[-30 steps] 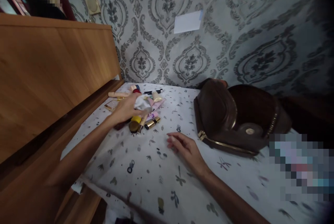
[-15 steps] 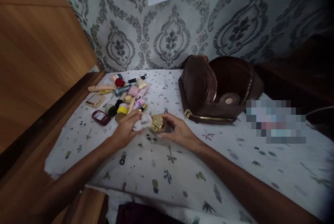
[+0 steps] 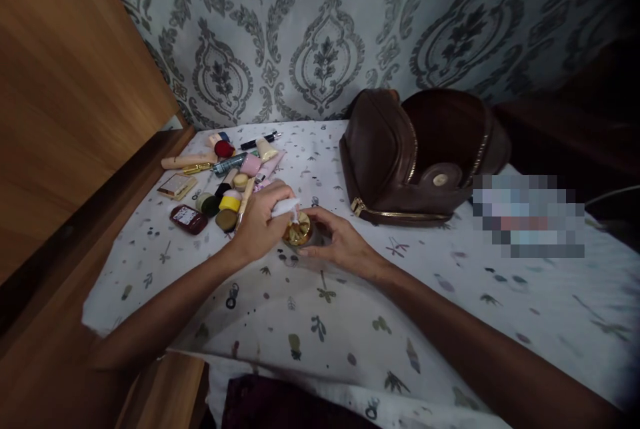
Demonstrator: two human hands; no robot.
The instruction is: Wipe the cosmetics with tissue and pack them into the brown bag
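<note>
My left hand (image 3: 263, 221) is closed around a crumpled white tissue (image 3: 284, 207), whose tip touches the top of a round gold item (image 3: 299, 229). That item looks like a small jar or bottle with a shiny gold cap; its lower part is hard to make out. The thumb and fingers of my right hand (image 3: 340, 241) grip it from the right side. Just beyond my left hand lies a cluster of cosmetics, among them a yellow-banded pot (image 3: 230, 201), a brown-lidded pot (image 3: 227, 218) and a pink-lidded pot (image 3: 251, 164).
An unzipped brown leather bag (image 3: 385, 156) stands at the back right. A dark red bottle (image 3: 189, 218) and a gold compact (image 3: 177, 186) lie on the left of the patterned sheet (image 3: 320, 309). A wooden panel (image 3: 75, 69) rises at the left; a blurred patch is at the right.
My left hand has come over the gold item, bringing the tissue onto its top. My right hand keeps its grip. The whole view has tilted slightly downward.
</note>
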